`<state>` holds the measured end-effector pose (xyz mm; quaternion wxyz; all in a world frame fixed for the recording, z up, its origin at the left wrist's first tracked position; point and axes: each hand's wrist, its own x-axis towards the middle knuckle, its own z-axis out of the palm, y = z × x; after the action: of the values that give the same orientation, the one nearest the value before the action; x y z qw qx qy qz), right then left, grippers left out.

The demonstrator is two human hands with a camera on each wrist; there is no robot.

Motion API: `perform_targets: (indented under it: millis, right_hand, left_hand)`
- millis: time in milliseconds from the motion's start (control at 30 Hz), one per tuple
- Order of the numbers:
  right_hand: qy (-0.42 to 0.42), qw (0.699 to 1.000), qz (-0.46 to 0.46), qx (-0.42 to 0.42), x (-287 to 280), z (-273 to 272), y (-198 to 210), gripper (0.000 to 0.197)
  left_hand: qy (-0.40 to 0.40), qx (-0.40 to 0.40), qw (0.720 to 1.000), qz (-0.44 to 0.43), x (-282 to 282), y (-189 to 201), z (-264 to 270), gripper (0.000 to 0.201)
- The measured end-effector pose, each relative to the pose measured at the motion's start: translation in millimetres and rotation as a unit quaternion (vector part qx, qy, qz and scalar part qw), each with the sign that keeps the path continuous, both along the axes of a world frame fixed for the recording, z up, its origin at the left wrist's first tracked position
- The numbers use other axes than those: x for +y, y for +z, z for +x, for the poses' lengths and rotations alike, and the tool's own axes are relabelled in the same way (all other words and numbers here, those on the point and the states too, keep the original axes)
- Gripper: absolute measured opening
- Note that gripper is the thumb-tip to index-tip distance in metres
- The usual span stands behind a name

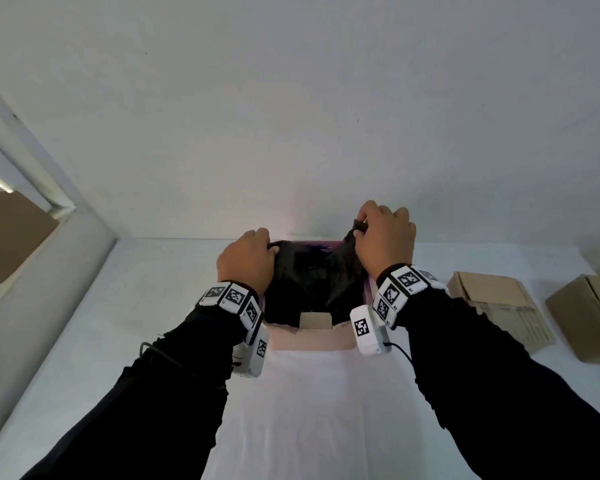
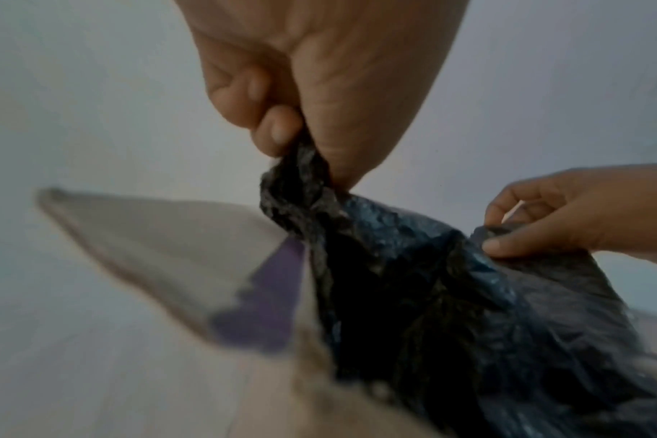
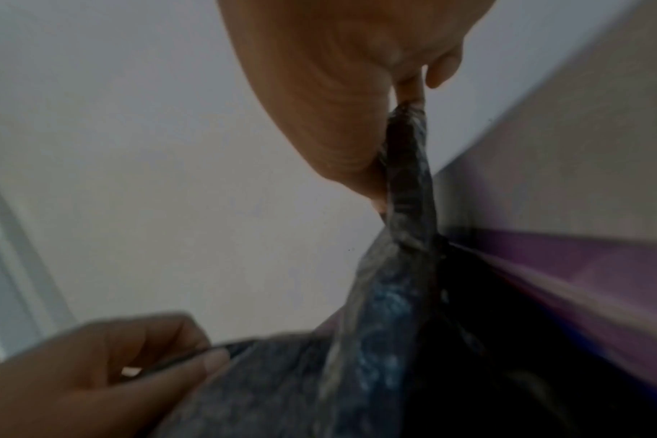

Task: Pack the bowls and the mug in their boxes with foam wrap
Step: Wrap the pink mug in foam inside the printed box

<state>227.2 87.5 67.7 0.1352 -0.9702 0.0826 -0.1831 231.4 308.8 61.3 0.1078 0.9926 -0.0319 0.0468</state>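
— White cloth covers the table (image 1: 309, 410), and a plain pale wall stands behind it. What lies on the table?

— An open box (image 1: 310, 337) with a purple inside sits near the far edge of the table, in front of the wall. A black foam wrap (image 1: 312, 282) fills the box and rises above its rim. What is inside the wrap I cannot tell; no bowl or mug shows.

— And the hands?

— Both hands are over the box. The left hand (image 1: 245, 261) is at the left side of the box, lower, with the fingers curled and the thumb pinching a bunched edge of the wrap. In the left wrist view the left hand (image 2: 319, 89) squeezes the crumpled black foam wrap (image 2: 432, 281) between thumb and curled fingers.

— The right one?

— The right hand (image 1: 385, 240) is at the right side of the box, a little higher, and it pulls a corner of the wrap upward. In the right wrist view the right hand (image 3: 338, 89) pinches a twisted strip of the foam wrap (image 3: 409, 183) tightly, fingers closed on it.

— Anything else?

— Two closed cardboard boxes (image 1: 503, 306) stand to the right of the open box, well apart from it, near the table edge. A window frame (image 1: 32, 174) is on the wall to the left of the open box.
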Motion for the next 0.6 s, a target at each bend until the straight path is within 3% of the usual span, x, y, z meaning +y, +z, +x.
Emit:
perform_targets:
  millis: [133, 233, 333, 467, 600]
  right_hand:
    - [0.107, 0.982, 0.097, -0.121, 11.9, -7.8, -5.8, 0.017]
    - [0.138, 0.970, 0.147, -0.134, 19.5, -10.6, -14.1, 0.017]
    - [0.163, 0.972, 0.154, -0.073, 22.1, -11.5, -25.4, 0.010]
    - [0.180, 0.978, 0.081, 0.071, 22.6, -15.4, -36.4, 0.028]
    - [0.193, 0.968, -0.118, 0.106, 22.3, -16.3, -42.9, 0.038]
  left_hand:
    - [-0.042, -0.060, 0.988, -0.137, -11.1, -9.0, -5.9, 0.012]
    - [-0.070, -0.045, 0.991, -0.108, -17.8, -18.6, -5.5, 0.012]
    - [-0.103, -0.049, 0.993, -0.037, -21.7, -26.8, -4.3, 0.022]
    - [-0.099, -0.074, 0.984, 0.130, -23.8, -29.7, -5.4, 0.034]
    - [-0.090, -0.055, 0.974, 0.200, -17.2, -29.2, -2.2, 0.042]
